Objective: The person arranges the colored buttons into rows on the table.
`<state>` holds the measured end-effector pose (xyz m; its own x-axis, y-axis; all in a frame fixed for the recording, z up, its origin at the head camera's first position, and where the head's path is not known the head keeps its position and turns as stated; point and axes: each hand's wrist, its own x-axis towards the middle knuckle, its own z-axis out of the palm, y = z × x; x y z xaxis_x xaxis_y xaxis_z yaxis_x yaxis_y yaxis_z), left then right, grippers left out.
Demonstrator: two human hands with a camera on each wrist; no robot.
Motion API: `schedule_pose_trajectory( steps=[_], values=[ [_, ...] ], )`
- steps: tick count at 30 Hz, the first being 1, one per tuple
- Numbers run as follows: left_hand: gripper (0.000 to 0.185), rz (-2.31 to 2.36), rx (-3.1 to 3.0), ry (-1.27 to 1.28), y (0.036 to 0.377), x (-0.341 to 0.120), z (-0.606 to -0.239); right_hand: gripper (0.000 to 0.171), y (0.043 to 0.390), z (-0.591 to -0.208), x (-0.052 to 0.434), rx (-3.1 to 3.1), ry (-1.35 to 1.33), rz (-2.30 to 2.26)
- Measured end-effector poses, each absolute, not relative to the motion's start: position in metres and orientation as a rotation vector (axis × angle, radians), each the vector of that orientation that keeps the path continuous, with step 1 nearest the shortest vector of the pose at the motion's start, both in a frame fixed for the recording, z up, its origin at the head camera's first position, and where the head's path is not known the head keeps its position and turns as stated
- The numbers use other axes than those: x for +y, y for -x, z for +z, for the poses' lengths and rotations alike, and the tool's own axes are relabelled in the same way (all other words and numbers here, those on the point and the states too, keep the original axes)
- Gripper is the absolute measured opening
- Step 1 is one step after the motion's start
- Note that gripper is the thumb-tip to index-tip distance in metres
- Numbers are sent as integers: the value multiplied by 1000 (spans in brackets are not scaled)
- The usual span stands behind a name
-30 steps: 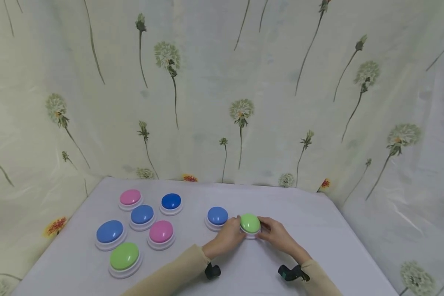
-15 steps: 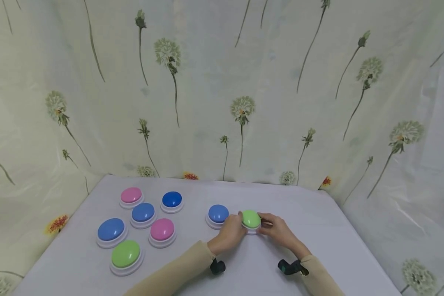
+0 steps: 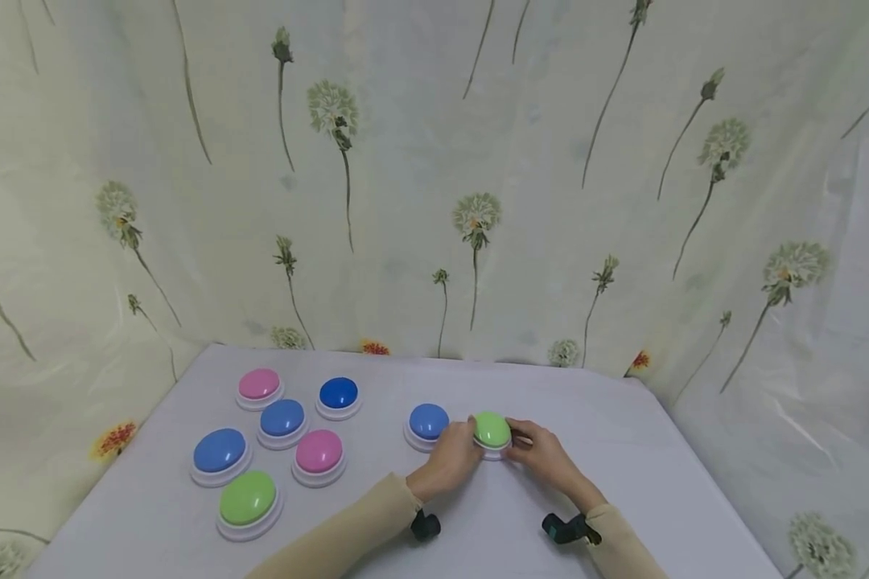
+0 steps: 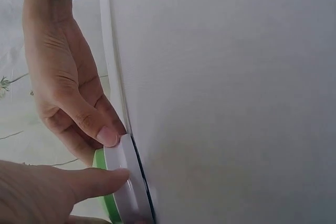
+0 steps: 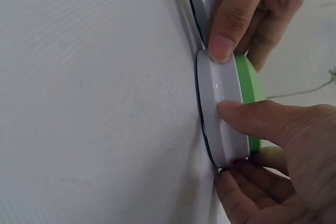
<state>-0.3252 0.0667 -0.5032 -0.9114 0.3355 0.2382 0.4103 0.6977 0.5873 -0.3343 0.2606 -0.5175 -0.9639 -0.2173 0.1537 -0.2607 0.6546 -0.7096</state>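
A green dome push button [image 3: 492, 429] with a white round base sits on the table between my two hands. My left hand [image 3: 450, 460] grips it from the left and my right hand [image 3: 545, 457] from the right. In the right wrist view both thumbs lie on the side of the white base [image 5: 212, 85], the right fingers bent around its edge. The base's dark underside lies right at the white cloth. Just left of my left hand stands a blue dome button [image 3: 428, 420], partly hidden by that hand.
On the left side of the white table [image 3: 659, 482] several more buttons are grouped: a green one [image 3: 248, 498], blue ones such as the dark blue one [image 3: 338, 392], and pink ones [image 3: 319, 451]. A dandelion-print curtain [image 3: 398, 201] hangs behind the table.
The hands and the green button between them have shifted slightly away from me and right, mostly in the first half second. Since then they have stayed almost still.
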Motion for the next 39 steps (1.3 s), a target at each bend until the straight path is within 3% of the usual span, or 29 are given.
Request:
schedule_pose_trajectory(
  steps=[8,17,28,39],
  values=[
    [53,-1025,-2721,694,318,59,-497,74,327,-507,259,-2803,-409,1144],
    [40,-1357,-2659,828,301,19,-477,71,302,-486,242,-2794,-434,1039],
    [28,-1486,-2814,876,265,-33,-460,62,259,-468,212,-2708,-747,1057],
    [27,-1691,-2856,985,239,-83,-461,59,237,-476,178,-2623,-1164,1128]
  ],
)
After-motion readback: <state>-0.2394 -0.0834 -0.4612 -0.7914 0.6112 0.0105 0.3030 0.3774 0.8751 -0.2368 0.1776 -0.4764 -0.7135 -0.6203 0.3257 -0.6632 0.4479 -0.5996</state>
